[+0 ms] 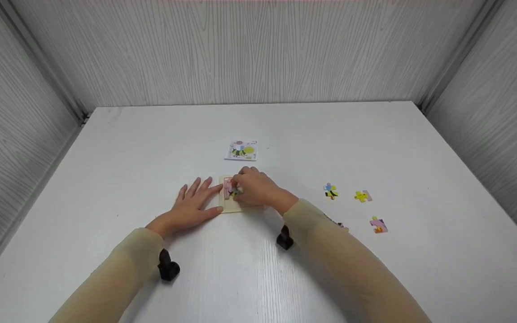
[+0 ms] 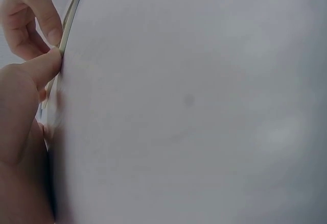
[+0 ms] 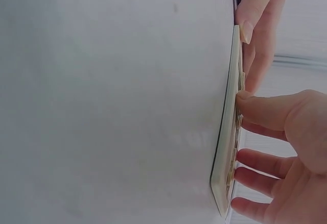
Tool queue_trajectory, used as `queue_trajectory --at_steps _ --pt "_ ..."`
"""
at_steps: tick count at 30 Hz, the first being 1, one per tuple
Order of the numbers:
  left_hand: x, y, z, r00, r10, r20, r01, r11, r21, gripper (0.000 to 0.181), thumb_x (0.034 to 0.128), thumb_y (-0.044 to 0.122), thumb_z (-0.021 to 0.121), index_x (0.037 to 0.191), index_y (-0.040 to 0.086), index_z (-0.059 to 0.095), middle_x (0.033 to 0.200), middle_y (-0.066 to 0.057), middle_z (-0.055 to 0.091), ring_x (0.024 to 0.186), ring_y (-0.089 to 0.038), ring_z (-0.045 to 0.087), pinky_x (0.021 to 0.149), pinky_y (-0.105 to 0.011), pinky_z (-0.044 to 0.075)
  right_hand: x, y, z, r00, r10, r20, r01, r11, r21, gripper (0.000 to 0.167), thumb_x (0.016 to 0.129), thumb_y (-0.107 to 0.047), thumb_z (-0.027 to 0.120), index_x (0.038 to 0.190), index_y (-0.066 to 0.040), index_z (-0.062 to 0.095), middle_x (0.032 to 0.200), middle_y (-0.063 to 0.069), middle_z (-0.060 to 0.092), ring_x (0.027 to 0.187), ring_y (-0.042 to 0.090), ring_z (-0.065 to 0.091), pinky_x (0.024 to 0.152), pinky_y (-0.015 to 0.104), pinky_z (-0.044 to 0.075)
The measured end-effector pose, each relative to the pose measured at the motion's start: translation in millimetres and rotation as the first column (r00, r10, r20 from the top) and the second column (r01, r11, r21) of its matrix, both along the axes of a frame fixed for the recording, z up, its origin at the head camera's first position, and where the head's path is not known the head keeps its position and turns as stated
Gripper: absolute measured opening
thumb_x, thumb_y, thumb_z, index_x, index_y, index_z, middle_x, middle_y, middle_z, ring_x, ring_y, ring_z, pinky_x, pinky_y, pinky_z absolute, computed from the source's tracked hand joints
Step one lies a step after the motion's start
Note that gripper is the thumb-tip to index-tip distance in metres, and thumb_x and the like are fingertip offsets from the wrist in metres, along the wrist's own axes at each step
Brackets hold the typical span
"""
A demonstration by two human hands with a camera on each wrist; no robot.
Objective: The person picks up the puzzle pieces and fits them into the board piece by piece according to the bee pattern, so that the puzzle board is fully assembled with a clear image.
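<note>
A pale wooden puzzle tray [image 1: 229, 207] lies on the table in front of the person, with pink pieces [image 1: 227, 188] along its left side. Fingers spread, the left hand [image 1: 189, 208] rests beside it, the thumb and a fingertip touching the left rim. Over the tray, the right hand [image 1: 256, 186] holds a small puzzle piece [image 1: 235, 193] between thumb and fingers, down among the laid pieces. That hand covers much of the tray's right part. In the right wrist view the tray [image 3: 227, 147] appears edge-on, with the right thumb and fingertips at its top.
Behind the tray lies a square bee picture [image 1: 241, 150]. Loose pieces are at the right: a blue-yellow one [image 1: 330, 191], a yellow one [image 1: 362, 196] and a pink one [image 1: 378, 224]. Another piece [image 1: 343, 226] is partly hidden by the right sleeve. Pale panels surround the white table.
</note>
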State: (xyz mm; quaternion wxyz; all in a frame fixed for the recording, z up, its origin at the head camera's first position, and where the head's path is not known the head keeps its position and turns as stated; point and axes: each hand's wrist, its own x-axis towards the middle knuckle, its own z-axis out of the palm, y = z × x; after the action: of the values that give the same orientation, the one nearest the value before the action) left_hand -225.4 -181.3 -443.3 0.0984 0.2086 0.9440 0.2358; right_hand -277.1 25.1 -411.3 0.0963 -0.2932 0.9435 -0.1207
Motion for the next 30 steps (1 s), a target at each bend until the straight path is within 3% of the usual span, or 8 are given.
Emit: queue_trajectory --at_steps 19,30 --pt "-1.0 -0.6 -2.1 1.0 -0.003 -0.016 0.003 1.0 -0.001 0.067 0.0925 0.052 0.045 0.148 0.02 0.026 0.155 -0.012 0.006 0.14 -0.034 -0.005 0.106 -0.055 -0.008 1.8 -1.2 -1.2 0.999 0.014 -0.043 -0.014 1.0 0.0 0.034 0.085 -0.028 0.068 0.115 -0.013 0.065 0.116 0.007 0.054 0.105 0.022 0.048 0.086 0.038 0.044" --pt "0.2 -0.7 0.5 1.0 0.008 0.004 -0.007 1.0 -0.006 0.067 0.0924 0.053 0.045 0.148 0.022 0.026 0.155 -0.01 0.005 0.14 -0.032 -0.007 0.106 -0.054 -0.009 1.5 -1.5 -0.1 1.0 0.006 -0.021 -0.006 1.0 -0.004 0.033 0.085 -0.028 0.067 0.115 -0.014 0.064 0.118 0.006 0.053 0.105 0.021 0.047 0.088 0.038 0.043"
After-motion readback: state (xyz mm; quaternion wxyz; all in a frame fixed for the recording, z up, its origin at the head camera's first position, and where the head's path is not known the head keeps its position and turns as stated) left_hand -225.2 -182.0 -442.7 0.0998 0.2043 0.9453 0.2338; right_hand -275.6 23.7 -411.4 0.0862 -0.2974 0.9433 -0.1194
